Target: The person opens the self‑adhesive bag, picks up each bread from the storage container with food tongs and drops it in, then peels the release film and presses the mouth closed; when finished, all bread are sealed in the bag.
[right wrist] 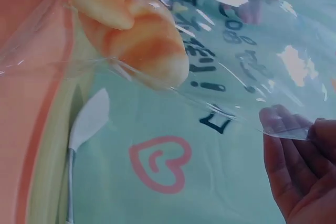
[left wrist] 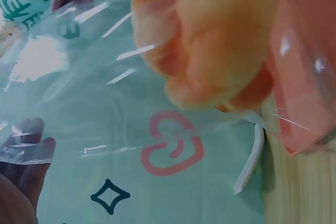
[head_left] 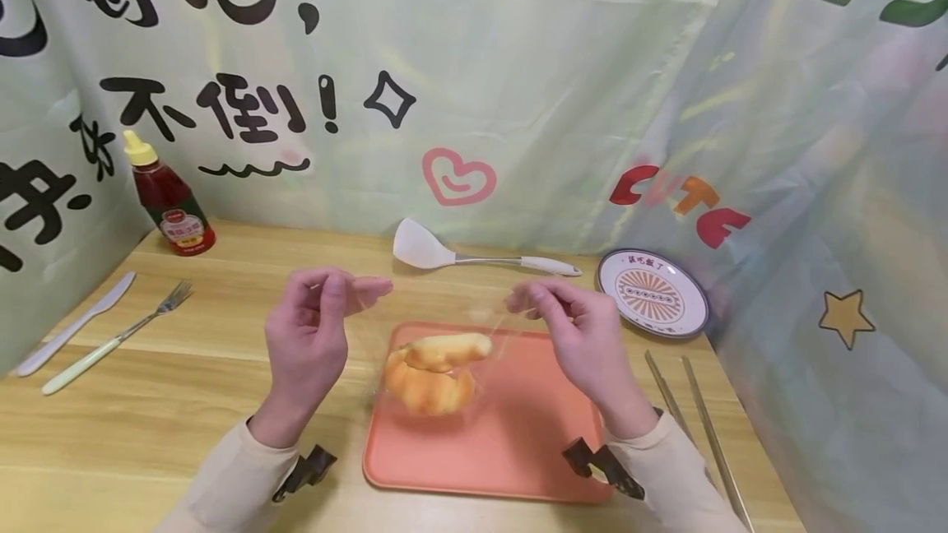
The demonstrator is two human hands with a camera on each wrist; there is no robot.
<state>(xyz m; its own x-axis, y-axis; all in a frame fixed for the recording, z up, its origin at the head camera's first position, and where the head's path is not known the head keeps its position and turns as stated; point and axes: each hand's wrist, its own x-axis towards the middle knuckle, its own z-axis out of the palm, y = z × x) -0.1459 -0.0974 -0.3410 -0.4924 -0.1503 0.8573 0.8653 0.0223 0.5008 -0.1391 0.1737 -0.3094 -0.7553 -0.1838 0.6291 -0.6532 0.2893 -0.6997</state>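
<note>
A clear plastic bag [right wrist: 247, 93] is stretched between my two hands above the salmon-pink tray [head_left: 518, 451]. Inside it lie golden bread pieces: a long pale roll [head_left: 448, 350] over a curved, croissant-like bread [head_left: 429, 387]. My left hand [head_left: 307, 336] pinches the bag's left edge between thumb and fingers. On the opposite edge, my right hand [head_left: 588, 336] pinches the film in the same way. In the right wrist view, the thumb and fingers of the right hand [right wrist: 299, 166] meet at the bag's rim. The bread hangs low in the bag, over the tray's left half.
Behind the tray lies a white spatula [head_left: 425, 247], with a patterned plate [head_left: 653, 293] to its right. Metal chopsticks [head_left: 711, 426] lie at the right. On the left are a knife [head_left: 81, 319], a fork [head_left: 122, 340] and a red sauce bottle [head_left: 174, 204]. Printed curtains [head_left: 555, 105] enclose the table.
</note>
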